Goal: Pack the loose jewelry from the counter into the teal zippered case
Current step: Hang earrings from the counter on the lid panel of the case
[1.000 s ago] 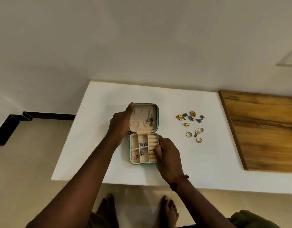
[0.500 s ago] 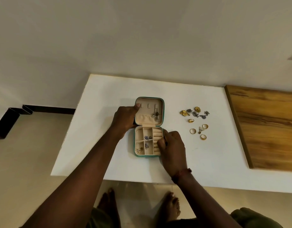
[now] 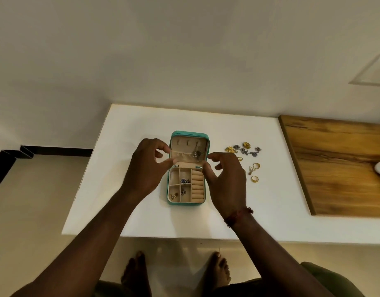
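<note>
Since half a second ago both my hands have lifted off the case; my left hand (image 3: 145, 168) hangs at the left edge of the raised lid, thumb and forefinger nearly meeting on nothing I can see, and my right hand (image 3: 224, 179) hangs at the right edge near the hinge, fingers curled and apart, holding nothing. From the head view: one teal case (image 3: 188, 168) lies open on the white counter (image 3: 131, 200), lid propped away from me with a silver piece (image 3: 196, 154) in its pocket; the base holds four small compartments and a column of ring rolls (image 3: 197, 186); three compartments hold a piece each, one is bare. Right of the case, loose jewelry (image 3: 244, 157) lies in one cluster; I count about ten pieces, three plainly gold rings, the rest too small to sort. One wooden board (image 3: 334, 163) lies further right, well apart; bare counter stretches left of the case and between it and the front edge.
</note>
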